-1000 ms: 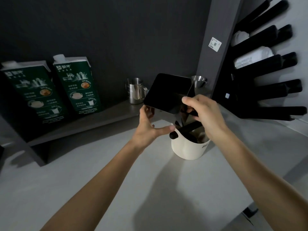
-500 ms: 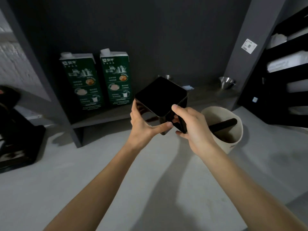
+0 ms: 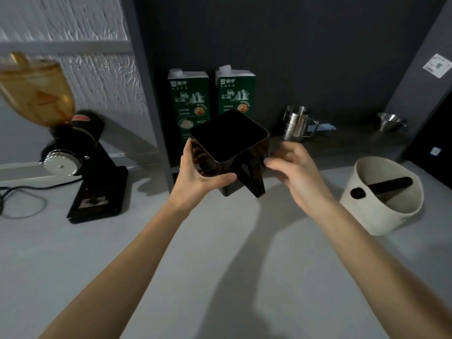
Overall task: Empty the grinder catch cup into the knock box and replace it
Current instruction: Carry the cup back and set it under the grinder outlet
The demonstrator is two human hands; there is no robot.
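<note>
Catch cup (image 3: pixel 230 140) now clear of knock box (image 3: pixel 381 194) — left hand (image 3: pixel 198 167) gripping, right hand (image 3: pixel 291 167) released

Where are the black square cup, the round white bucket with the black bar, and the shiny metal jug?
Black square catch cup (image 3: pixel 230 140): head view, its flat dark face.
Round white knock box (image 3: pixel 381 214): head view, outer wall.
Shiny metal jug (image 3: pixel 294 126): head view, its side.

The black square cup (image 3: pixel 228 140) is up in the air, tipped over, with its flat bottom facing up. The white round knock box (image 3: pixel 381 199) stands on the bench to its right, with a black bar across it.
</note>
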